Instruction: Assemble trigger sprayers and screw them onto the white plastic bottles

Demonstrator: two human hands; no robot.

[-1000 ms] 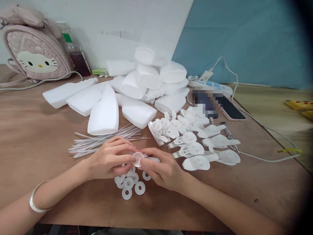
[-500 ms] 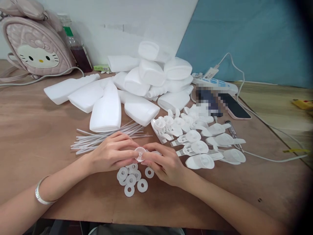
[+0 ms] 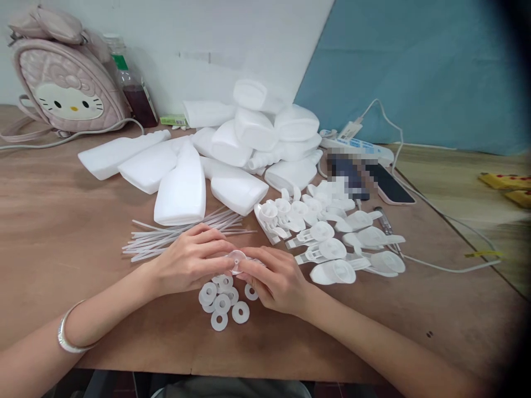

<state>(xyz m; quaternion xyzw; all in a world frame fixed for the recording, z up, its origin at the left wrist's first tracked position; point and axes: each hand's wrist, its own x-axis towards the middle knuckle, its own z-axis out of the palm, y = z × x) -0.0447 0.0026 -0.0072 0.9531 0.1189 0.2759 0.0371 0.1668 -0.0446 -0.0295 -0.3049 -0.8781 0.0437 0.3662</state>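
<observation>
My left hand point(image 3: 194, 260) and my right hand point(image 3: 274, 277) meet at the front middle of the table, both closed on a white plastic spray head point(image 3: 237, 261). Its round end faces me, with a small post at the centre; fingers hide the rest. Just below lie several flat white ring washers point(image 3: 222, 304), some overlapping, one partly behind my right fingers. Behind my left hand is a bundle of thin white tubes point(image 3: 155, 241). More white spray heads point(image 3: 332, 249) lie in rows to the right of my right hand.
White plastic bottles point(image 3: 181, 190) are heaped at the back middle. A pink bag point(image 3: 70, 83) and a dark-liquid bottle point(image 3: 139, 99) stand back left. Back right are a phone point(image 3: 390, 183), a power strip point(image 3: 360, 148) and a trailing white cable point(image 3: 452, 271).
The camera view has shifted slightly. Both hands stay together on the spray head, which has tilted a little; my right fingers now cover part of the rightmost washer.
</observation>
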